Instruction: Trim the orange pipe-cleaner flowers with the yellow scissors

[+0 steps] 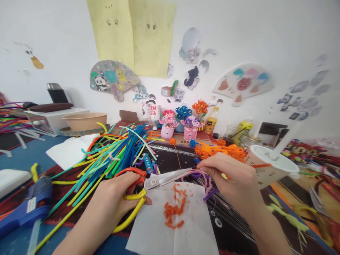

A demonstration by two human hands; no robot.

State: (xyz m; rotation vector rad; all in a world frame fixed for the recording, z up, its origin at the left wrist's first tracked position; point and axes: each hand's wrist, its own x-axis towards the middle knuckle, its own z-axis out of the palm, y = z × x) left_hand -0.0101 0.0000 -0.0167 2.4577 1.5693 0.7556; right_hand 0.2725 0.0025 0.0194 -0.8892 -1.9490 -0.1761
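Note:
My left hand (pixel 113 196) is wrapped round the handles of a pair of scissors (pixel 153 182) with red and yellow grips. The blades point right, over a white sheet of paper (pixel 198 226), and their tips reach my right fingertips. My right hand (pixel 231 173) pinches an orange pipe cleaner (pixel 261 165), mostly hidden by the hand; its end sticks out behind, by the cup. Short orange fuzzy clippings (pixel 174 210) are scattered on the paper. Beside my right fingers lie curled purple pipe cleaners (pixel 209 189).
Left lies a heap of coloured pipe cleaners (pixel 119 152) and a blue glue gun (pixel 37 202). A lidded cup (pixel 262 173) with a straw stands right, near an orange pipe-cleaner bundle (pixel 220 150). Potted pipe-cleaner flowers (pixel 190 132) stand behind. Other scissors (pixel 316 202) lie far right.

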